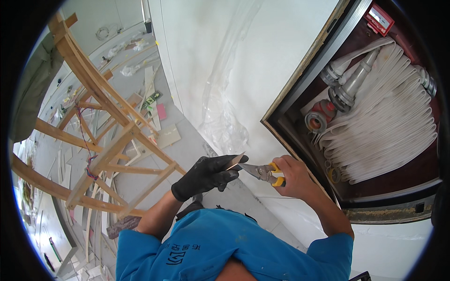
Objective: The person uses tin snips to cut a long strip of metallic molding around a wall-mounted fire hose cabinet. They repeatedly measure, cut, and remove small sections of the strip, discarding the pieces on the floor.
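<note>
My left hand, in a black glove, pinches a small, thin copper-coloured strip in front of my chest. Bare of any glove, my right hand is wrapped around yellow-handled metal snips. The blades of the snips point left and lie right beside the strip, close to my gloved fingertips. Whether the blades touch the strip I cannot tell. The strip's lower end is hidden behind the glove's fingers.
On the right, an open wall recess holds a folded white fire hose with metal couplings and a red valve. A wooden frame stands at left among offcuts on the floor. Clear plastic film hangs on the white wall panel.
</note>
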{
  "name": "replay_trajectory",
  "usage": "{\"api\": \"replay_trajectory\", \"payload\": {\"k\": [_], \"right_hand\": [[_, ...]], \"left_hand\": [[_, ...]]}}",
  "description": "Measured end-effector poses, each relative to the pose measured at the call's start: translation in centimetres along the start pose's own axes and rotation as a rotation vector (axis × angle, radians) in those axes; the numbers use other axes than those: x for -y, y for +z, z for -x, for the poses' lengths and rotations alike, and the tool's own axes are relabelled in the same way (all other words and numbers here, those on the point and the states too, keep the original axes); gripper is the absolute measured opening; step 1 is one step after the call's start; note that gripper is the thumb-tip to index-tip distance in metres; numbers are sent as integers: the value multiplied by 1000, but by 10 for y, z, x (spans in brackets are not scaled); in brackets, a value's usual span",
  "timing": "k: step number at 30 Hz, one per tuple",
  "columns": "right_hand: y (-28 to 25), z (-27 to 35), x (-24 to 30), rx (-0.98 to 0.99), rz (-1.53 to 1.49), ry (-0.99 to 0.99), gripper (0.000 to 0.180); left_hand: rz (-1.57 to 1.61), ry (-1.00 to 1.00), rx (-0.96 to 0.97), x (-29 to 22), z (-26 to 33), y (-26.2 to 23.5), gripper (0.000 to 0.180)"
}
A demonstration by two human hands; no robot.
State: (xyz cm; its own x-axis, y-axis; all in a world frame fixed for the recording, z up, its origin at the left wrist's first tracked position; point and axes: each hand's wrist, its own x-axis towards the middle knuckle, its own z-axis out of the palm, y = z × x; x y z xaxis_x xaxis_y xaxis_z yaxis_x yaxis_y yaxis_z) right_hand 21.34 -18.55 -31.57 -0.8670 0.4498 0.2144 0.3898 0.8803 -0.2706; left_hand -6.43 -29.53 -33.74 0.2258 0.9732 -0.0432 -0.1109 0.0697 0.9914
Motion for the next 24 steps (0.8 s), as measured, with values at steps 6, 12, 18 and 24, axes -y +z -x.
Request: {"api": "replay_trajectory", "payload": {"k": [6,12,18,24], "right_hand": [[-6,-9,-5,-24,-7,8,60],[-20,-10,-12,6,-163,152,43],[-10,-23,7,-238,-813,356,20],[5,-67,29,-248,-1163,262,28]], "left_hand": [[-31,-94,-19,-3,-1,-8,38],[236,34,-108,-3,1,-18,30],[-283,136,-429,-1,-11,-4,26],[-644,320,-413,12,-15,-1,26]]}}
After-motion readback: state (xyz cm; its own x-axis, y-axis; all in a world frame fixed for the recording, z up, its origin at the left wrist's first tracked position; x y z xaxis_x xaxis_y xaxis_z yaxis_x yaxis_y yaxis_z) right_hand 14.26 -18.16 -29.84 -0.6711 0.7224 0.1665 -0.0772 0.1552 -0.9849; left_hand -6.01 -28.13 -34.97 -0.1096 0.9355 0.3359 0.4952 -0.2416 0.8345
